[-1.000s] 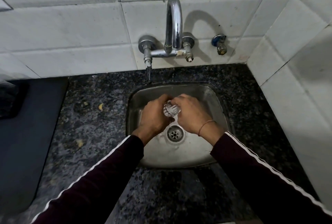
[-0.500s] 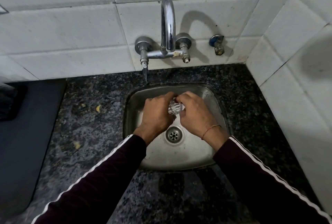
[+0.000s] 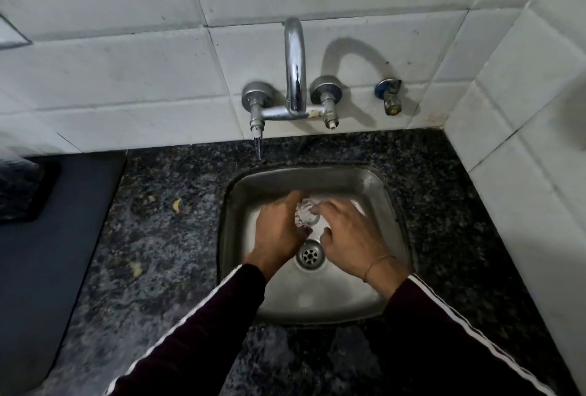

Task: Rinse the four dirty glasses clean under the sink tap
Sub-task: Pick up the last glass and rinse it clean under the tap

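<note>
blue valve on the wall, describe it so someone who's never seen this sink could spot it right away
Start at the steel sink set in the dark speckled counter, then look up the white tiled wall to the chrome tap. To the right of the tap's two wall mounts, near the corner, a small separate valve sticks out. Unlike the all-chrome tap, it has a blue collar and a brassy end.

The clear, ribbed drinking glass (image 3: 305,215) showed pale highlights over the dull grey steel sink basin (image 3: 374,183). The polished chrome swan-neck tap (image 3: 295,62) stood against glossy white wall tiles (image 3: 126,72). The black granite countertop (image 3: 165,237) was flecked grey. 2 dark maroon sleeves (image 3: 196,341) carried white stripes.
</note>
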